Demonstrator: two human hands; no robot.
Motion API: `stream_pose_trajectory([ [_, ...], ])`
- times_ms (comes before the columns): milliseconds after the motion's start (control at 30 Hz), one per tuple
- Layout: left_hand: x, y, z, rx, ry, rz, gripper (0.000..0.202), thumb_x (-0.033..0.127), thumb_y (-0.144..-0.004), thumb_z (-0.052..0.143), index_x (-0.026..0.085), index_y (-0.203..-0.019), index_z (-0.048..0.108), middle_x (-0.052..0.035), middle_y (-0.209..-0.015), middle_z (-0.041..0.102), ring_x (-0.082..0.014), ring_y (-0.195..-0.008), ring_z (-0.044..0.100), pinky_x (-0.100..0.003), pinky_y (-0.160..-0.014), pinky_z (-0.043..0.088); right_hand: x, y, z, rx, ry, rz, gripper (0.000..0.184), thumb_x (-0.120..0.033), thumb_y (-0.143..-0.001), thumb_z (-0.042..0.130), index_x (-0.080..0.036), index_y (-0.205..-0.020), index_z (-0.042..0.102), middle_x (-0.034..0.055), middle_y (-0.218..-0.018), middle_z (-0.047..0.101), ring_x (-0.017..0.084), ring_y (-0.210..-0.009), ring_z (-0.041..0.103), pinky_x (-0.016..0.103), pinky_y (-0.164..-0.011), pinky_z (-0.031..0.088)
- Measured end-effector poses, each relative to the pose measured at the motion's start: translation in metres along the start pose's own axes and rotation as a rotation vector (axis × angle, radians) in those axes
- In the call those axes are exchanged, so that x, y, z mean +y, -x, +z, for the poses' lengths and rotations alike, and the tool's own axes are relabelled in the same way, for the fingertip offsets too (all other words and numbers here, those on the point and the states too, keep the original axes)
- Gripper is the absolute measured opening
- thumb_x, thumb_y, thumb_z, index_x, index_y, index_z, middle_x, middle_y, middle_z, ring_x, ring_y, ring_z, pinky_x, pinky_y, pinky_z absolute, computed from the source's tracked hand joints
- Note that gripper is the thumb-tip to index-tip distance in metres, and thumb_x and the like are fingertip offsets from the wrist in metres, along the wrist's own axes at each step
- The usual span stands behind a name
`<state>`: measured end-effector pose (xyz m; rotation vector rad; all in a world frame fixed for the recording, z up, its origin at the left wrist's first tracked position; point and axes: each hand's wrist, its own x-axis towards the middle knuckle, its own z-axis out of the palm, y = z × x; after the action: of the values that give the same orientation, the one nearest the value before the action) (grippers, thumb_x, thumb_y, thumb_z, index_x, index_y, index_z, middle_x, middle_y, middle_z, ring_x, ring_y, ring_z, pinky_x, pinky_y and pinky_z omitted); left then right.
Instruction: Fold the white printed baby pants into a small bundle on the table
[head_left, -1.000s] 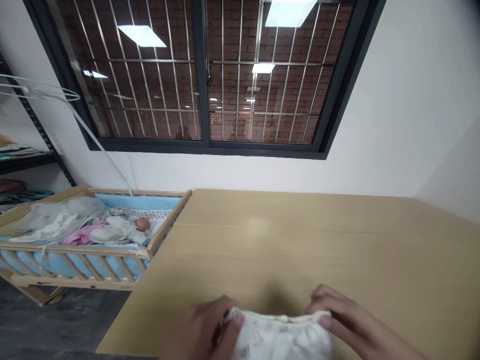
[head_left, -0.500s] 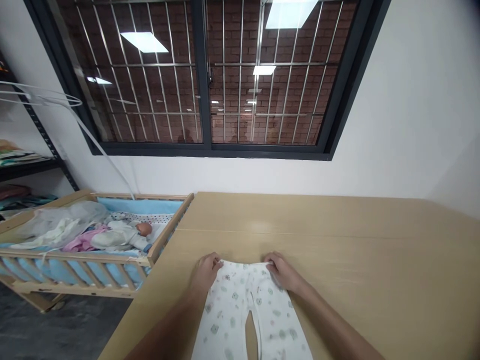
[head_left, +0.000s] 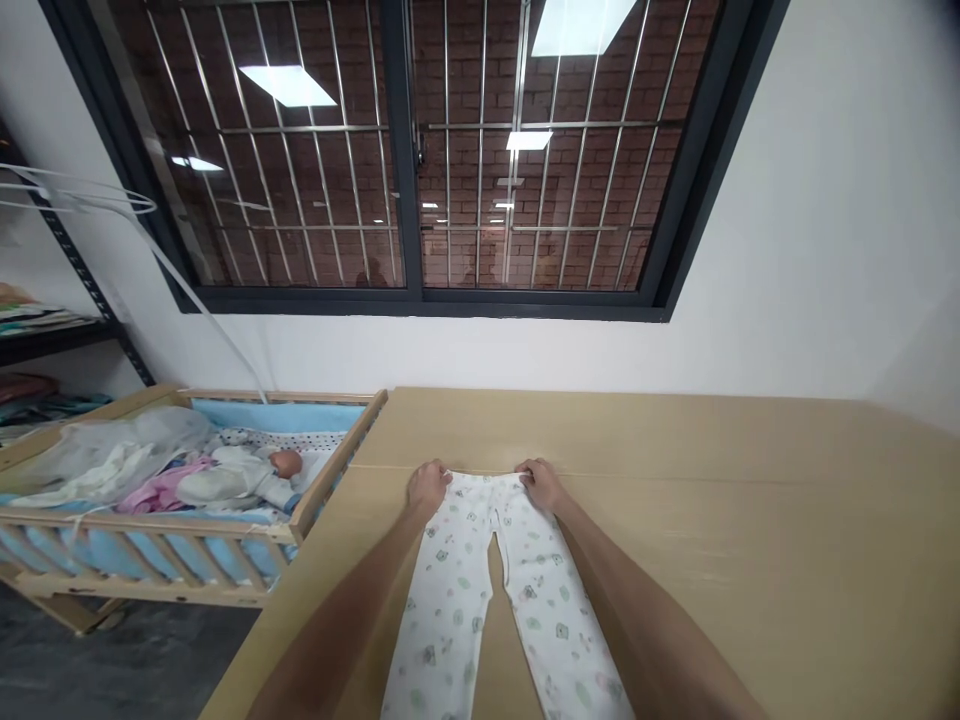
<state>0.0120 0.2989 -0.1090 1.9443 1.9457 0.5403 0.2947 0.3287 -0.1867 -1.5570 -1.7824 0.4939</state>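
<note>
A small pair of white baby pants (head_left: 442,580) with a pale green and grey print lies stretched out over the wooden table (head_left: 720,580). Its waistband points toward the wall and both legs run toward me, with bare table showing between them. My left hand (head_left: 430,488) pinches the left corner of the waistband. At the right corner, my right hand (head_left: 541,486) grips the band with curled fingers. The leg ends fall outside the bottom of the picture.
Left of the table stands a wooden crib (head_left: 337,475) with blue lining, holding a doll (head_left: 240,475), pink cloth and white netting. A white pole (head_left: 217,325) rises from it. Shelves (head_left: 60,340) with folded fabrics are far left. Behind is a white wall with a barred window (head_left: 412,200).
Both hands have moved away from me across the table, pulling the waistband toward the wall. More of the pants' legs now shows.
</note>
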Motion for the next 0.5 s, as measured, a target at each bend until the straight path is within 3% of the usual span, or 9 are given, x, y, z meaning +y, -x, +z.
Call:
stream_pose_trajectory([
  [133,0.022,0.017,-0.007,0.056,0.027,0.030,0.024,0.022,-0.094,0.060,0.019,-0.118,0.060,-0.0130,-0.130,0.062,-0.0258,-0.128,0.052,-0.040,-0.108,0.037,0.002,-0.013,-0.010,-0.016,-0.043,0.091,0.019,-0.014,-0.078,0.066,-0.015,-0.097,0.069,0.0069,-0.093,0.069,0.023,-0.088,0.063,0.030,-0.081,0.047],
  [200,0.041,0.046,-0.006,0.039,0.068,0.115,0.027,0.024,-0.095,0.059,0.021,-0.121,0.060,-0.0116,-0.133,0.061,-0.0255,-0.131,0.050,-0.038,-0.110,0.035,0.001,-0.016,-0.018,-0.038,-0.072,0.127,0.018,-0.022,-0.079,0.068,-0.014,-0.096,0.069,0.0068,-0.090,0.069,0.023,-0.083,0.064,0.029,-0.075,0.047],
  [267,0.062,0.089,0.004,-0.047,0.123,0.236,0.020,0.029,-0.094,0.062,0.023,-0.112,0.066,-0.0060,-0.119,0.068,-0.0218,-0.117,0.059,-0.033,-0.105,0.041,0.000,-0.017,-0.027,-0.095,-0.106,0.141,0.013,-0.027,-0.079,0.068,-0.016,-0.084,0.069,0.0054,-0.083,0.070,0.022,-0.081,0.064,0.028,-0.073,0.047],
  [367,0.090,0.167,0.040,-0.241,0.198,0.443,0.019,0.045,-0.085,0.074,0.029,-0.095,0.072,0.0017,-0.102,0.072,-0.0192,-0.098,0.067,-0.032,-0.094,0.049,-0.003,-0.016,-0.037,-0.211,-0.138,0.142,0.019,-0.032,-0.075,0.071,-0.018,-0.064,0.065,0.0028,-0.069,0.068,0.022,-0.074,0.062,0.028,-0.068,0.045],
  [433,0.103,0.210,0.072,-0.350,0.272,0.622,0.025,0.053,-0.088,0.069,0.030,-0.097,0.073,-0.0024,-0.105,0.072,-0.0255,-0.106,0.065,-0.043,-0.104,0.046,-0.004,-0.016,-0.042,-0.262,-0.136,0.149,0.025,-0.036,-0.071,0.075,-0.019,-0.058,0.062,0.0011,-0.062,0.064,0.021,-0.069,0.060,0.029,-0.065,0.042],
  [500,0.111,0.238,0.103,-0.485,0.204,0.660,0.031,0.050,-0.085,0.072,0.026,-0.106,0.073,-0.0096,-0.112,0.071,-0.0309,-0.112,0.063,-0.047,-0.107,0.046,-0.006,-0.017,-0.047,-0.295,-0.122,0.154,0.031,-0.040,-0.067,0.079,-0.019,-0.054,0.060,-0.0006,-0.057,0.059,0.020,-0.064,0.056,0.029,-0.062,0.039],
])
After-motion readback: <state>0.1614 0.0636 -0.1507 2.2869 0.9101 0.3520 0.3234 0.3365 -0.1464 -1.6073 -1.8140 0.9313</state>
